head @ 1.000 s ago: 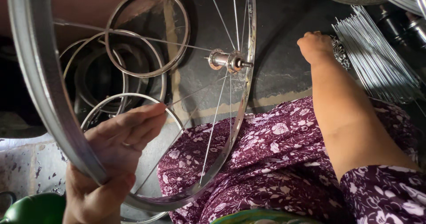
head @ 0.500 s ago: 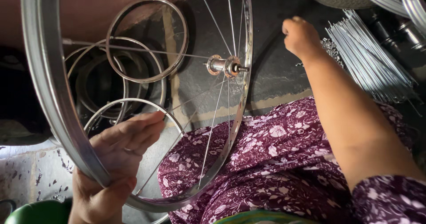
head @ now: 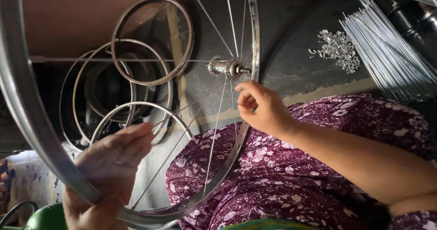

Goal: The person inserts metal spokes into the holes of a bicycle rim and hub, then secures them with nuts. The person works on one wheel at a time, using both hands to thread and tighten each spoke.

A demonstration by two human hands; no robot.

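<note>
Left hand grips the wheel rim; right hand pinches a spoke near the hub.

No packages, labels, signs or screens show anywhere in this view
</note>
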